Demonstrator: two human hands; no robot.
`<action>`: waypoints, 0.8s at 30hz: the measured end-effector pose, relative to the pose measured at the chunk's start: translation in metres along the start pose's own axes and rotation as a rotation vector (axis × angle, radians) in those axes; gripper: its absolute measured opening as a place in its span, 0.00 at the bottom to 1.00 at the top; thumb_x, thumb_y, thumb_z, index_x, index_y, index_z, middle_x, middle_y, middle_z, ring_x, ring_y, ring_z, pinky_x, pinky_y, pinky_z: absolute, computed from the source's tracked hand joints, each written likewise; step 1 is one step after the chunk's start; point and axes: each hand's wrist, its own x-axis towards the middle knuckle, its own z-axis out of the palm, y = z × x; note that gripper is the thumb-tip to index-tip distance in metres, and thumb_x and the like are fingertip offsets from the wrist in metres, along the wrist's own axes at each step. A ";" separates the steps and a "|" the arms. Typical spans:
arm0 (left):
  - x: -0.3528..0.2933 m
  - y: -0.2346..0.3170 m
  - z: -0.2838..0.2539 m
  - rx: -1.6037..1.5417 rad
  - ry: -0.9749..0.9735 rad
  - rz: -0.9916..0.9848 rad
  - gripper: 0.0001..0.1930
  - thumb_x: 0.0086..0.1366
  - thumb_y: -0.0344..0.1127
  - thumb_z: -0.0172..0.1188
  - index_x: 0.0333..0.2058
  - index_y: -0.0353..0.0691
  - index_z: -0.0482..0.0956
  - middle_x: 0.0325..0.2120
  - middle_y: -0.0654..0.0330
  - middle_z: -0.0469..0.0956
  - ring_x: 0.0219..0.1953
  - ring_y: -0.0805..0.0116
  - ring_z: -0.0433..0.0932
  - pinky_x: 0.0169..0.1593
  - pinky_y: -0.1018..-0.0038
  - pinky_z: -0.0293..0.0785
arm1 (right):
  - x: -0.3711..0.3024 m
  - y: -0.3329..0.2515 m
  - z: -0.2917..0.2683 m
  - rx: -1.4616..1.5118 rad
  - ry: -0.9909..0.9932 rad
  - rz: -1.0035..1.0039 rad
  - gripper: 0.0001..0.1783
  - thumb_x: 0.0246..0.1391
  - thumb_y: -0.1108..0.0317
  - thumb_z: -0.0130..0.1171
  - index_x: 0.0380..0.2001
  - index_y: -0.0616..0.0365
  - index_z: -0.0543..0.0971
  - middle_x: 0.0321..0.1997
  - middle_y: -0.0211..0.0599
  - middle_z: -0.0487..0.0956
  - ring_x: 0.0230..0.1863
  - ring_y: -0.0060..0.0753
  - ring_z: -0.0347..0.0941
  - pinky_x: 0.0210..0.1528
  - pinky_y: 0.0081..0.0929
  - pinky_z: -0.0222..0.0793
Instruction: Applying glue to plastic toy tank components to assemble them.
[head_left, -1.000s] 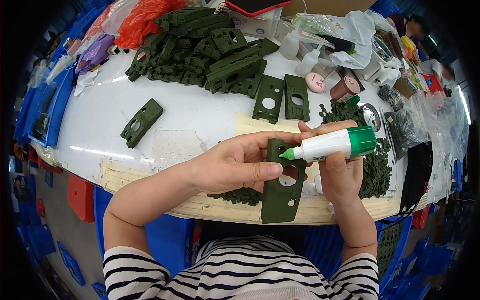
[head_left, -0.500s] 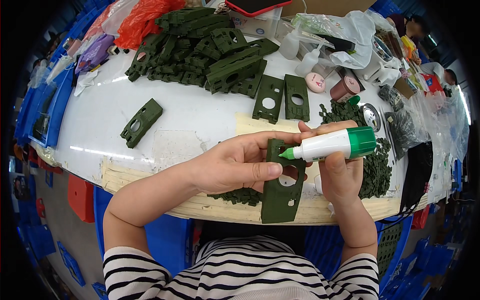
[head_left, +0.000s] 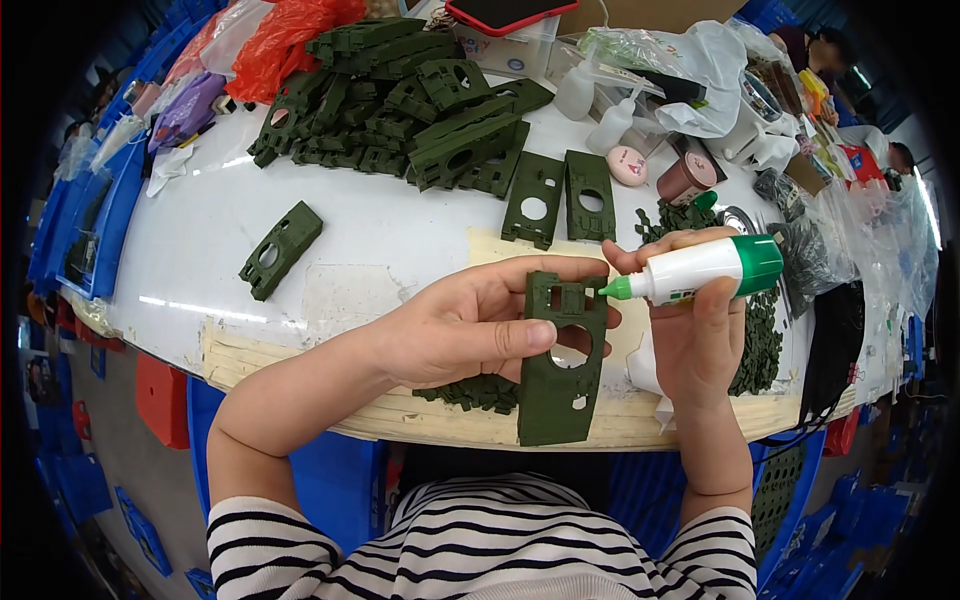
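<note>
My left hand grips a dark green plastic model hull by its upper part, thumb on top and fingers behind. The hull has a large round hole and smaller openings. In my right hand lies a white glue bottle with a green base, held on its side. Its green nozzle tip points left and sits at the hull's upper right edge; whether it touches I cannot tell. Two similar hull pieces lie just beyond my hands, and another hull piece rests alone at the left.
A heap of green hull parts covers the back of the table. Small green pieces are piled at the right, more near the front edge. Squeeze bottles, a pink jar and plastic bags stand at the back right.
My right hand has drawn the glue bottle to the right, so the nozzle has gone from over the hull's top to its right edge. The hull has barely shifted.
</note>
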 end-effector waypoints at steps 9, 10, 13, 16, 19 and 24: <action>0.001 0.002 -0.003 -0.003 -0.074 0.031 0.30 0.66 0.37 0.52 0.63 0.40 0.52 0.54 0.50 0.66 0.55 0.61 0.68 0.52 0.66 0.74 | 0.002 -0.003 -0.004 -0.081 -0.077 -0.059 0.22 0.60 0.51 0.49 0.46 0.59 0.65 0.41 0.40 0.70 0.47 0.37 0.72 0.59 0.55 0.63; 0.001 0.002 -0.002 0.000 -0.071 0.028 0.30 0.66 0.37 0.52 0.63 0.40 0.52 0.54 0.50 0.66 0.55 0.61 0.69 0.52 0.66 0.75 | 0.003 -0.003 -0.005 -0.075 -0.093 -0.061 0.22 0.60 0.52 0.50 0.46 0.59 0.65 0.41 0.40 0.70 0.47 0.36 0.72 0.59 0.55 0.63; 0.002 0.003 -0.002 0.005 -0.076 0.030 0.30 0.66 0.37 0.52 0.63 0.40 0.52 0.54 0.50 0.66 0.55 0.61 0.68 0.52 0.67 0.75 | 0.002 -0.003 -0.005 -0.054 -0.087 -0.056 0.22 0.60 0.52 0.50 0.46 0.59 0.65 0.41 0.40 0.69 0.47 0.36 0.72 0.59 0.55 0.63; 0.001 0.002 -0.002 0.001 -0.075 0.037 0.30 0.66 0.37 0.52 0.63 0.39 0.52 0.54 0.49 0.66 0.55 0.61 0.68 0.52 0.67 0.75 | 0.002 -0.002 -0.004 -0.054 -0.087 -0.055 0.22 0.60 0.52 0.50 0.46 0.59 0.65 0.41 0.40 0.69 0.47 0.36 0.71 0.59 0.56 0.63; 0.001 0.002 -0.002 0.001 -0.075 0.033 0.30 0.66 0.37 0.52 0.63 0.39 0.52 0.54 0.49 0.66 0.55 0.61 0.68 0.52 0.67 0.75 | 0.002 -0.002 -0.004 -0.059 -0.087 -0.051 0.22 0.60 0.52 0.50 0.45 0.59 0.65 0.41 0.40 0.69 0.47 0.37 0.71 0.59 0.55 0.63; 0.001 0.002 -0.002 0.000 -0.078 0.030 0.30 0.66 0.37 0.52 0.63 0.39 0.52 0.54 0.49 0.66 0.55 0.61 0.68 0.52 0.67 0.75 | 0.002 -0.003 -0.005 -0.070 -0.081 -0.035 0.22 0.59 0.52 0.51 0.45 0.59 0.65 0.41 0.39 0.69 0.47 0.36 0.71 0.59 0.55 0.63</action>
